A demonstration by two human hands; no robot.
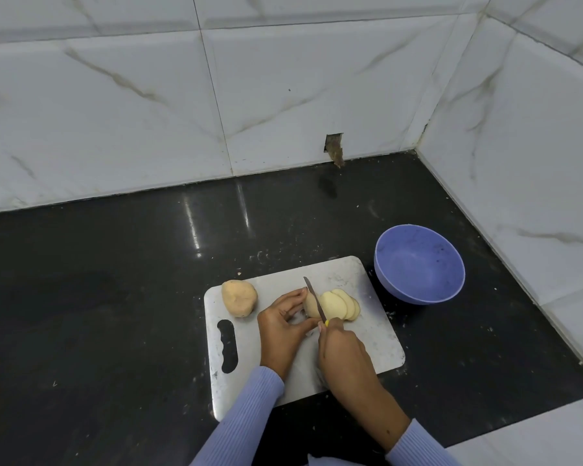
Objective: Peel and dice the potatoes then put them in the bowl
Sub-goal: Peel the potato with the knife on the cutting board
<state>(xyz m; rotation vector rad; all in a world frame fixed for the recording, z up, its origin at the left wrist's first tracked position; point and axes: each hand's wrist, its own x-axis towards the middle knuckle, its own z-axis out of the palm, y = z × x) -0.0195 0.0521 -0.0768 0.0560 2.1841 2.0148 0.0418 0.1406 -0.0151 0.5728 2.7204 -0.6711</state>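
Dark countertop (115,297) bounded by marble-tiled walls (115,112) at rear and right. Grey cutting board (367,331) set near the front, long axis running left-right, handle slot at the left end. Blue bowl (419,264) placed just beyond the board's right rear corner, apart from it, holding no pieces; nearer the right hand. Whole potato (239,297) parked at the board's left rear, uncut, skin state not clear. Left hand (283,326) curled over the uncut remainder (312,306) of the potato in work, fingertips pinning it to the board. Right hand (342,351) closed round the yellow handle of the knife (314,299), blade pointing away from the body and standing across the potato's long axis, just right of the left fingertips. Slices (339,304) fanned out immediately right of the blade, leaning on one another. Judged stage: slicing under way, dicing and transfer outstanding. Next cut judged to fall leftward, toward the holding fingers; fingertips to be kept clear.
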